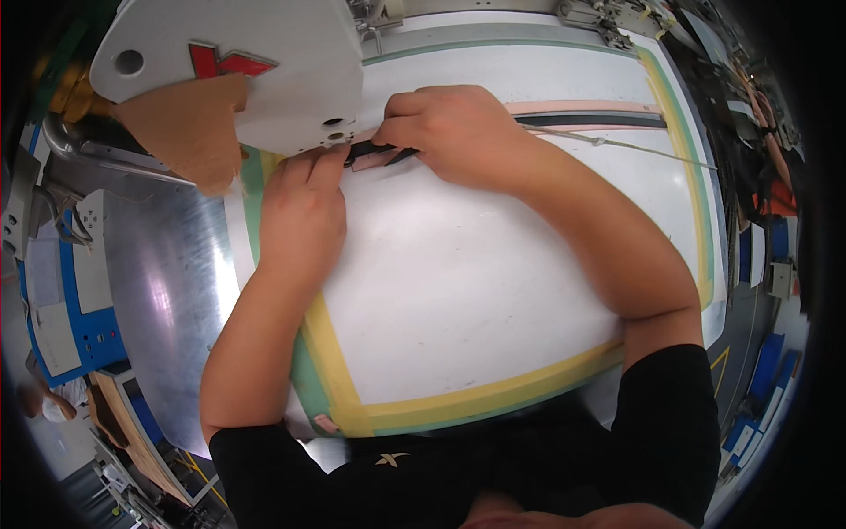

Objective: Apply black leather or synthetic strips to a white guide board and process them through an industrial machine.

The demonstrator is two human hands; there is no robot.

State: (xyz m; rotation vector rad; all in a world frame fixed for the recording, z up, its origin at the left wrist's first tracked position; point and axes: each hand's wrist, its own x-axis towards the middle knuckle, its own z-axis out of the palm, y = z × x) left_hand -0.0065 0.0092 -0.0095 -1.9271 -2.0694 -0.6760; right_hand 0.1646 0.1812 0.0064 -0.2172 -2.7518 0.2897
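Observation:
A narrow black strip (368,148) lies across the white work surface (476,291), at the foot of a white machine head (308,79). My left hand (304,203) is closed, its fingertips at the strip's left end beside the machine. My right hand (454,132) pinches the strip a little farther right, its thumb and fingers bent over it. A bit of pinkish backing shows under the black between my hands. Beyond my right hand run a long black band (608,122) and a pink strip (582,107); the hand hides whether they join the held piece.
Yellow and green tape (493,392) borders the surface. A thin cord (634,148) crosses its right side. Brown card (189,132) hangs from the machine head. A shiny metal plate (167,282) lies left. Metal fittings (608,22) stand at the back, and another person (57,401) is far left.

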